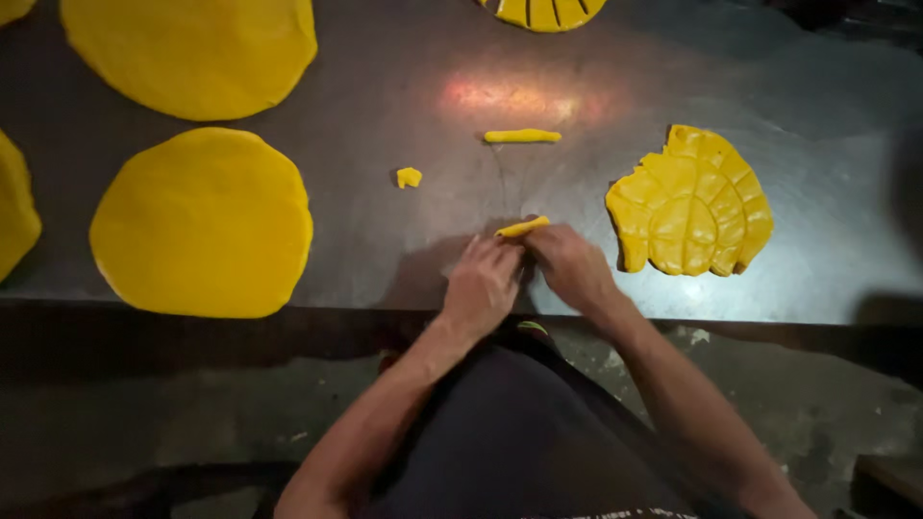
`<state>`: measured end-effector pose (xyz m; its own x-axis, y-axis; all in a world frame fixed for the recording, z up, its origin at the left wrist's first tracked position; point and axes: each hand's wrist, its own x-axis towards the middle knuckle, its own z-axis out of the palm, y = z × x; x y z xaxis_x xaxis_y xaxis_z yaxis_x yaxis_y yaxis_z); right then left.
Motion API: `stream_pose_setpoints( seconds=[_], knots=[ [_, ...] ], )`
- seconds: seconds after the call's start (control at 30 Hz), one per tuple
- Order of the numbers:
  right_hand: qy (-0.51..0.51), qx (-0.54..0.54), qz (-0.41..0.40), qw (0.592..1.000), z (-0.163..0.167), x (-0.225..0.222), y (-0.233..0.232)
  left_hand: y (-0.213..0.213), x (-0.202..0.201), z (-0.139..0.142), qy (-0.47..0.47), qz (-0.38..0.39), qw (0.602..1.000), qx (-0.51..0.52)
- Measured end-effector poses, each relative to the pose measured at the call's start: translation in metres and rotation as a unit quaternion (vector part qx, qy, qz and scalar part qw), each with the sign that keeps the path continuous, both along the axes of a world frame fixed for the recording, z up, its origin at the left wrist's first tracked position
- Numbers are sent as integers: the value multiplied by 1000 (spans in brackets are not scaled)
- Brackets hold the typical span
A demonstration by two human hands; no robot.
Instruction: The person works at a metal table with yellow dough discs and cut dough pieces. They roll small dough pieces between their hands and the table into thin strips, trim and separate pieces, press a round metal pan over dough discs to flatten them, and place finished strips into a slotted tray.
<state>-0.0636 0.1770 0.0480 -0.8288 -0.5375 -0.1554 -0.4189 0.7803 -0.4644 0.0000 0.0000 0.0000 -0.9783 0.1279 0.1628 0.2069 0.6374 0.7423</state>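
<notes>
My left hand [484,285] and my right hand [572,266] meet near the front edge of a dark metal table [413,86]. Together they pinch a small yellow dough strip [522,228], which sticks out between the fingertips. Another rolled yellow dough strip [522,136] lies farther back on the table. A tiny yellow dough scrap [409,177] sits to its left. To the right of my hands lies a cut, shell-shaped yellow dough sheet [692,203] scored into segments.
A round flat yellow dough disc [204,223] lies at the left, and a second disc [192,53] behind it. Parts of other discs show at the left edge [14,207]. Another scored dough piece [546,12] lies at the top. The table's front edge [240,317] runs below.
</notes>
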Motion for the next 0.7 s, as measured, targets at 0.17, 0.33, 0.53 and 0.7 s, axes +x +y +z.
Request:
stream_pose_setpoints(
  seconds=[0.17,0.33,0.53,0.7],
  knots=[
    [18,-259,-237,936,-41,-65,-51,-3,-40,0,87,100,991,-28],
    [144,-222,-84,961,-62,-29,-55,-16,-18,5,62,56,995,-53],
    [221,-53,-7,974,-67,-83,-68,-33,-67,-8,112,91,985,-96],
    [206,-28,-67,976,-69,-84,-71,-48,-73,-4,103,28,990,-87]
  ],
)
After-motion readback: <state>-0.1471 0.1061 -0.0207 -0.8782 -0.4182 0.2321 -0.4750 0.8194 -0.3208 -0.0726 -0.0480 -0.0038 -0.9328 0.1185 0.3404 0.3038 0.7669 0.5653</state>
